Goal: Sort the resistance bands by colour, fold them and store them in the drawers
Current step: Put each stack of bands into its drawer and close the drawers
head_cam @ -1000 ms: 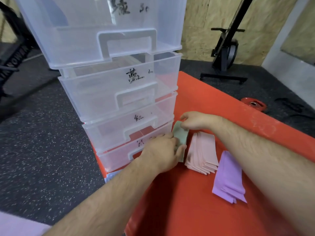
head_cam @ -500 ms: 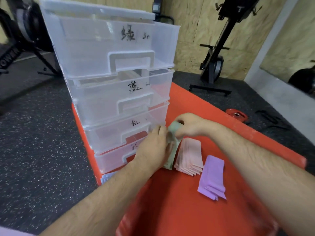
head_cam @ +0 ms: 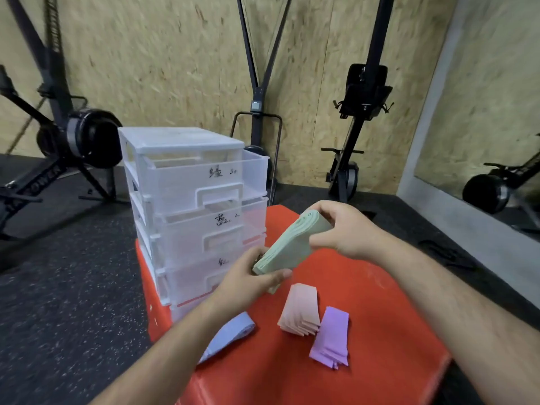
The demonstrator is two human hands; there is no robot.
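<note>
A folded stack of green bands [head_cam: 287,245] hangs tilted in the air in front of the drawer unit. My left hand [head_cam: 248,277] grips its lower end and my right hand [head_cam: 343,229] grips its upper end. The clear plastic drawer unit [head_cam: 187,200] stands on the left of the red box [head_cam: 365,331]; its top drawer [head_cam: 204,176] is pulled out, with handwritten marks on the drawer fronts. On the red surface lie a folded pink stack [head_cam: 301,309], a folded purple stack [head_cam: 331,337] and a light blue band [head_cam: 229,334] near the box's left edge.
The red box stands on dark speckled rubber floor [head_cam: 67,302]. Black exercise machines [head_cam: 70,135] line the chipboard wall behind, and one machine [head_cam: 359,127] stands at the back right. A mirror [head_cam: 496,141] is on the right wall.
Both hands have lifted the green stack off the red surface to drawer height. My head has risen and pulled back, so the whole drawer unit and a blue band now show.
</note>
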